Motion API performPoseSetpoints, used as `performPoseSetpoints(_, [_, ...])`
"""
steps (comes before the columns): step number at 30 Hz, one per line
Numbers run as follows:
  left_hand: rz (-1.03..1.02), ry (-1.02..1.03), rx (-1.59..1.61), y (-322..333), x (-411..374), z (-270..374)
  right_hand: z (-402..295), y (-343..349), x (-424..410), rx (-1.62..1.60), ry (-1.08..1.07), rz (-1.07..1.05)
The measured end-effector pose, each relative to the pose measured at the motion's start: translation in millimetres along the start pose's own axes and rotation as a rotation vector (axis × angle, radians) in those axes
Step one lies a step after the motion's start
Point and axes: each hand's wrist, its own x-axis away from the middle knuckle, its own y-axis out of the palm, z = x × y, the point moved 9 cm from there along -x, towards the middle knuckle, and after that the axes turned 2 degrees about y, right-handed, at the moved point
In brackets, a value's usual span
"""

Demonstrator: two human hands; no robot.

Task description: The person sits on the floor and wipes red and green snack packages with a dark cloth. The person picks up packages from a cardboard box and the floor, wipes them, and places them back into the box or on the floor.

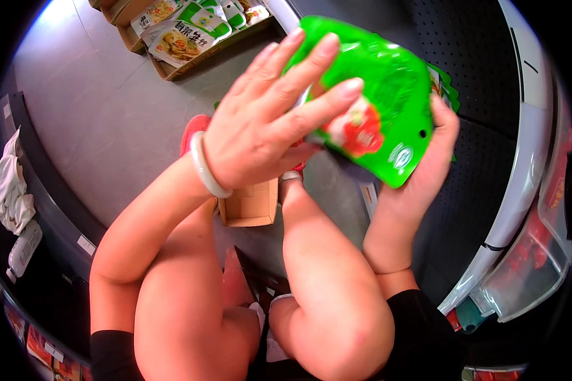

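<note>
A glossy green food pouch (381, 90) with a red picture and a small round hang hole is held up before me, slightly blurred. My right hand (431, 143) grips it along its right edge. My left hand (271, 114), a pale bangle (205, 164) at the wrist, spreads its fingers over the pouch's left side; whether the fingertips press on it I cannot tell. Below, between my legs, an open cardboard box (250, 205) rests on the floor, partly covered by my left hand. Part of another green-edged pouch (443, 85) shows behind the right hand.
A cardboard tray (171, 74) of white and green food pouches (186, 38) lies on the floor ahead. Along my right runs a dark perforated shelf (476, 62) with a pale front rail (510, 190) and a clear bin (529, 266). At left, a dark shelf bears a white bag (14, 185) and bottle (24, 250).
</note>
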Motion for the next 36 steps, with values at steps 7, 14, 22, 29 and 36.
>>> performPoseSetpoints(7, [0.149, -0.928, 1.361, 34, 44, -33, 16, 43, 9, 0.393, -0.585, -0.226])
performPoseSetpoints(14, [0.254, -0.901, 1.558, 39, 67, -27, 55, 116, 29, 1.212, -0.941, -0.541])
performPoseSetpoints(22, [0.3, -1.108, 1.551, 44, 72, -26, 83, 47, -39, 0.564, -0.33, -0.04])
performPoseSetpoints(29, [0.596, -1.145, 1.873, 36, 71, -48, 57, 52, 8, 0.29, -0.496, -0.255])
performPoseSetpoints(36, [0.695, -0.995, 2.037, 27, 76, -51, 80, 110, 27, 1.079, -0.845, -0.327])
